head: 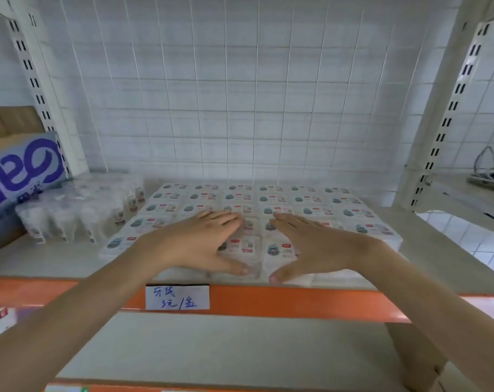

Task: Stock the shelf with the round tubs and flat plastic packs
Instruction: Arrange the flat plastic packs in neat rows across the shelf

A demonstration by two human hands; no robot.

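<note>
Several flat plastic packs with small printed labels lie in tidy rows across the middle of the shelf. My left hand lies flat on the front packs, fingers straight, thumb down at the front edge of the pile. My right hand lies flat beside it in the same way, thumb at the front edge. A small gap separates the two hands. Clear round tubs stand in wrapped rows to the left of the packs.
A cardboard box with purple lettering sits at the far left of the shelf. An orange shelf rail with a handwritten price tag runs along the front. White slotted uprights and a wire grid back the shelf. Cables lie on the neighbouring shelf at right.
</note>
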